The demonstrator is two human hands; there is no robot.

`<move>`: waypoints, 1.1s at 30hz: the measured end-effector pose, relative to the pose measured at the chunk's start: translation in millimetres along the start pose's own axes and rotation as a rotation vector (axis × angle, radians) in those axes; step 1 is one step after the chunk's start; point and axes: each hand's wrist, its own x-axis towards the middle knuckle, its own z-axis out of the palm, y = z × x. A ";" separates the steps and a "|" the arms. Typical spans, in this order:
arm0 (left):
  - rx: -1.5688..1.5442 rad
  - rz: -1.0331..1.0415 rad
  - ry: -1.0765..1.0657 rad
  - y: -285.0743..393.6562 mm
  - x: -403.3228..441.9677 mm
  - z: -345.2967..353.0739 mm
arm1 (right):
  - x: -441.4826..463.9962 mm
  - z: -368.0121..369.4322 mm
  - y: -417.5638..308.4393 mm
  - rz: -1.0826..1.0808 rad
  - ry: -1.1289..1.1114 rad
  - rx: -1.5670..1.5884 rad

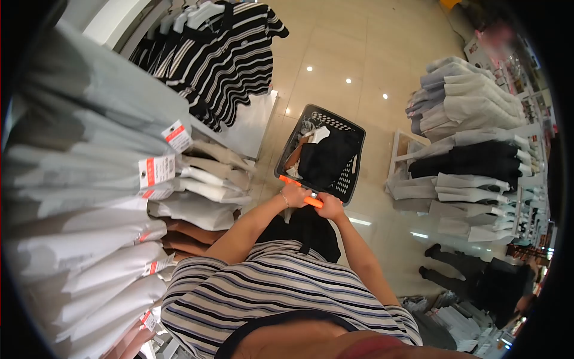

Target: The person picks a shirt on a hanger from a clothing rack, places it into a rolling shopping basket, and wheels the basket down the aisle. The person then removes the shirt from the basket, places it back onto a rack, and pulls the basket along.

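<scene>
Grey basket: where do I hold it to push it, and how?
Probably best by the orange handle, coming from the person's side with both hands. It sticks out as a bar at the near end of the grey basket, so fingers can wrap around it.

Clothes in the basket [321, 192]; racked garments [89, 239] left, hanging clothes [466, 161] right.
</scene>
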 end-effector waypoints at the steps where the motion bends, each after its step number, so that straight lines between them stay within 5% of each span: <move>1: 0.019 -0.019 -0.062 -6.1 10.8 -0.1 | 9.5 -7.6 3.1 0.012 -0.015 0.003; 3: 0.059 -0.059 -0.184 -17.3 31.4 -1.6 | 28.1 -20.8 11.7 -0.003 -0.020 0.003; 33: 0.047 -0.139 0.048 -164.6 270.1 -13.5 | 271.4 -178.0 105.8 -0.143 -0.045 -0.023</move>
